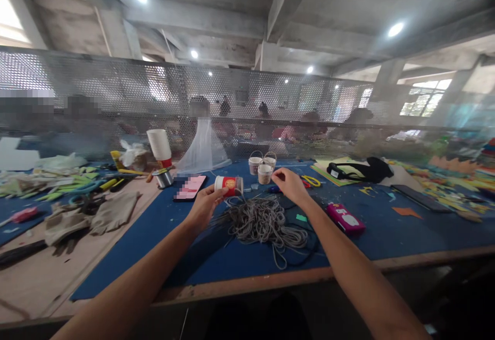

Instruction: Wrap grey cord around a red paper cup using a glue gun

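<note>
My left hand (204, 205) is closed round a white and red paper cup (229, 185), tipped on its side. A length of grey cord seems to hang by its open end. Beside the small cups, my right hand (289, 184) has thumb and fingertips pinched together; whatever is between them is too small to make out. Nearest to it stands a small patterned cup (265, 175). Behind that are another small cup (254, 166) and a third, with thin looped handles. Below both hands lies a tangled heap of grey cord (263, 219).
A pink-screened phone (190, 188), a wire spool (164, 179) and a stack of paper cups (158, 144) stand left. Gloves (115, 212) lie farther left. On the right are a magenta case (345, 218), yellow-handled scissors (310, 181) and a black strap (358, 170). A perforated screen (240, 92) closes off the back.
</note>
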A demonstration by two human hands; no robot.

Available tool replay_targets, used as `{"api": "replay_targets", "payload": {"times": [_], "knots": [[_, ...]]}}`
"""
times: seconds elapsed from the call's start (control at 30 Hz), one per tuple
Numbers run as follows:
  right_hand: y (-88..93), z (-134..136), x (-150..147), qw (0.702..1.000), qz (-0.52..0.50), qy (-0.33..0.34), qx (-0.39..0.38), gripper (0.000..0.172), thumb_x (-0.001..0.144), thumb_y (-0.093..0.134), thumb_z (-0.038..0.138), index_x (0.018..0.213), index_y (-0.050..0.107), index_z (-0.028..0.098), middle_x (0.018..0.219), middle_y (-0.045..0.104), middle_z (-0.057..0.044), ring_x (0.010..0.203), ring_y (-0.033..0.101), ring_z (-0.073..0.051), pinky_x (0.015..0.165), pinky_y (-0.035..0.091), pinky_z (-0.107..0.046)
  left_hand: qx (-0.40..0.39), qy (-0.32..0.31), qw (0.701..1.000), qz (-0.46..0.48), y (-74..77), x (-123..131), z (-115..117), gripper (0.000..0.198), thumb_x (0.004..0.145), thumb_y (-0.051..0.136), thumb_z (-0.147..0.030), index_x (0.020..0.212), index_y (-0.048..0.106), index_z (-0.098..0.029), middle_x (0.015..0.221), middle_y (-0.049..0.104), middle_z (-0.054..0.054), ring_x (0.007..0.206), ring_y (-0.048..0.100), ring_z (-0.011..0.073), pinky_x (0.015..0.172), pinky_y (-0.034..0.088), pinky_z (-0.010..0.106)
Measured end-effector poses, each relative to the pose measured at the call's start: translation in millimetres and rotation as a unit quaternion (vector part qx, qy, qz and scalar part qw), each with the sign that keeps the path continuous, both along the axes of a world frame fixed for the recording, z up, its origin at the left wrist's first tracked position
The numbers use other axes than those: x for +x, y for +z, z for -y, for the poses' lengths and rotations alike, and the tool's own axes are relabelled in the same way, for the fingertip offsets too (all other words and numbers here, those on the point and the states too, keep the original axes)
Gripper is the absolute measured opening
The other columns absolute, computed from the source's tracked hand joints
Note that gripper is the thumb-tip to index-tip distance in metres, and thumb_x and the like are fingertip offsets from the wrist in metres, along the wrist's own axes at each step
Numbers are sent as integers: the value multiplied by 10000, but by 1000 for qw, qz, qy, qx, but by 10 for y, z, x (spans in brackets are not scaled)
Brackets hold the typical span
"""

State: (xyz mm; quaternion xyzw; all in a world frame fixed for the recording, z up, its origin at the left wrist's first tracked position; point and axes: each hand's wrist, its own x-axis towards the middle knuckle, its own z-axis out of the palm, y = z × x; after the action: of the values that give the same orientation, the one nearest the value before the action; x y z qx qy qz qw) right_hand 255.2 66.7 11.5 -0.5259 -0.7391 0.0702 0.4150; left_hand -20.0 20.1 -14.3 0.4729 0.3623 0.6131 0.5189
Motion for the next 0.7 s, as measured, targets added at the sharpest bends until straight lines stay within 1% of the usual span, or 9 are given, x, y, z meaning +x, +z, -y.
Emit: {"api": "replay_targets", "payload": {"times": [0.07,0.13,0.23,0.33,0.43,0.57,0.7], "knots": [[-26,-44,234,994,73,-70,-36,142,866,587,309,891,672,198,924,713,-50,842,650,-182,743,448,-263,-4,9,1000,4,8,10,2,324,594,858,-346,837,761,-155,887,770,87,909,689,261,882,488,364],[-67,-49,428,981,121,-134,-76,164,874,579,323,902,683,200,960,715,-64,872,654,-192,731,436,-262,-6,12,1000,6,14,20,7,324,585,862,-339,831,763,-153,885,771,88,911,691,269,889,495,377],[-136,-36,599,963,162,-167,-139,225,887,564,383,910,701,207,973,719,-77,882,663,-211,724,433,-273,0,-1,1000,3,14,26,17,291,622,843,-336,844,769,-161,913,774,90,941,688,283,916,495,396],[-201,-60,646,956,178,-160,-172,283,868,584,458,865,716,208,938,725,-87,876,670,-233,714,433,-286,-1,-1,1000,-9,-2,22,9,260,643,831,-332,842,773,-176,937,774,87,972,679,290,928,490,397],[-271,-123,649,955,185,-131,-192,314,838,619,494,888,719,200,955,728,-93,899,670,-247,708,428,-286,-8,-3,1000,-17,-34,11,-25,261,642,831,-325,847,774,-175,938,772,86,980,672,287,935,485,391],[-351,-207,683,956,182,-96,-209,255,803,679,430,839,720,181,913,729,-90,884,666,-229,700,419,-262,-16,-6,1000,-16,-67,2,-62,258,642,833,-314,849,774,-173,904,770,77,937,675,257,936,479,373],[-332,-228,750,962,149,-49,-223,248,820,657,387,740,705,158,779,711,-65,800,659,-197,679,424,-245,-13,-6,1000,-9,-56,2,-46,258,644,833,-301,857,773,-168,916,767,80,917,674,240,935,477,365]]}}
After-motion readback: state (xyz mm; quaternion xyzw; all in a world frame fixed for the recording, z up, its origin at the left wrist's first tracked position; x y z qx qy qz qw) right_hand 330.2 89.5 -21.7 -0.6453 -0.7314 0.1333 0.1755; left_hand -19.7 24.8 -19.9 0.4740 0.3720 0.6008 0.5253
